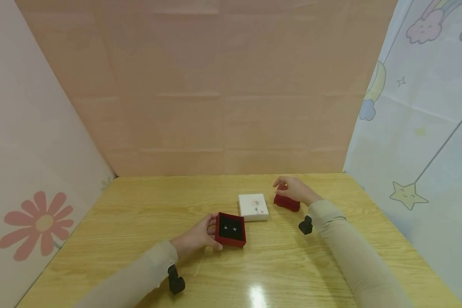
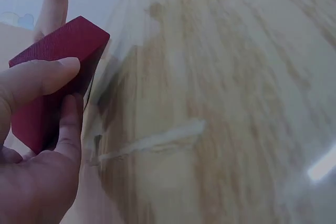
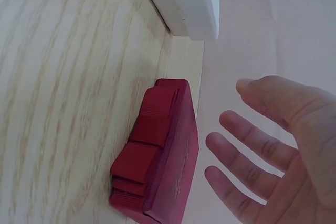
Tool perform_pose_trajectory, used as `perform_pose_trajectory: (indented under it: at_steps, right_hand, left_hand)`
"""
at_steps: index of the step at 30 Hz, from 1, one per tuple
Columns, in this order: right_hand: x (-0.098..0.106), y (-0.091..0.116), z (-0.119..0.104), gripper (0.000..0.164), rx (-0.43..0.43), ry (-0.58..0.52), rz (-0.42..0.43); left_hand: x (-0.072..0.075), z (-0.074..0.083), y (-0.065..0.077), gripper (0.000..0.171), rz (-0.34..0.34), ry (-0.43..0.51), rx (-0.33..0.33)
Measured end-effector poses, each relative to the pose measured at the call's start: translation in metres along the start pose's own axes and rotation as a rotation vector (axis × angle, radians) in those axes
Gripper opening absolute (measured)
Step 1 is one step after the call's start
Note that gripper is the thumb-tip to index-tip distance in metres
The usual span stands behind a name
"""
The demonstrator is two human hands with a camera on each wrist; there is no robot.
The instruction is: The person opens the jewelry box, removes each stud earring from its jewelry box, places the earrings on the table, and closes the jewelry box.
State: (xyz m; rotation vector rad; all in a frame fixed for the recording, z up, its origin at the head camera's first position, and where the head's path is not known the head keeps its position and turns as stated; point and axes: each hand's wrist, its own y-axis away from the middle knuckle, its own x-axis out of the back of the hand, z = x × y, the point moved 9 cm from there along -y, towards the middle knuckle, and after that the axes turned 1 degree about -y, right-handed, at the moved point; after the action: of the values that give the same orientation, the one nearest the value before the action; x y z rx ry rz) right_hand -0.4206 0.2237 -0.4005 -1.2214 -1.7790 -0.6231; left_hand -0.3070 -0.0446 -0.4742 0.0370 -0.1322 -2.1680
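My left hand [image 1: 194, 238] grips a small red jewellery box base [image 1: 231, 244] by its left side. Inside it, a black insert [image 1: 231, 234] carries two small star-shaped earrings [image 1: 234, 229]. The left wrist view shows the thumb and a finger on the red box wall [image 2: 68, 38]. On the table to the right lies a red box lid [image 1: 286, 204] with a ribbon bow [image 3: 137, 156] along its side. My right hand [image 1: 294, 190] hovers over that lid with fingers spread and loosely bent, apart from it in the right wrist view.
A white square box [image 1: 252, 204] with a flower print stands between the hands, just behind the red base. A peach backdrop [image 1: 223, 94] rises at the table's far edge, with patterned side panels [image 1: 419, 128] left and right.
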Motion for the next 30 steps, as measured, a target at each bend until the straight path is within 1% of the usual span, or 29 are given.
perform_pose_trajectory:
  at_steps: [6,12,18,22,25,27,30]
  right_hand:
    - [-0.0007,0.0014,0.0023,0.025,-0.014,0.001,-0.013]
    - [-0.0023,0.0012,0.0044,0.026,-0.015,-0.012,-0.021]
    - [-0.0042,0.0016,0.0067,0.025,-0.017,-0.009,-0.024]
    - [-0.0044,0.0025,0.0075,0.024,-0.028,-0.008,-0.029]
    - [-0.0040,0.0027,0.0081,0.024,-0.036,-0.008,-0.031]
    - [-0.0038,0.0022,0.0084,0.024,-0.034,-0.007,-0.032]
    - [-0.0035,0.0020,0.0081,0.024,-0.031,-0.006,-0.031]
  left_hand:
    - [0.0022,0.0002,0.0011,0.096,0.012,-0.030,0.013]
    - [0.0027,0.0007,0.0024,0.098,-0.003,-0.050,0.022]
    - [0.0037,-0.0021,0.0041,0.099,-0.010,-0.048,0.046]
    - [0.0024,-0.0019,0.0043,0.099,-0.033,-0.031,0.034]
    - [0.0020,0.0008,0.0038,0.099,-0.045,-0.055,0.008]
    - [0.0027,0.0024,0.0035,0.099,-0.040,-0.092,-0.002]
    - [0.0048,0.0045,0.0029,0.096,-0.026,-0.178,-0.016]
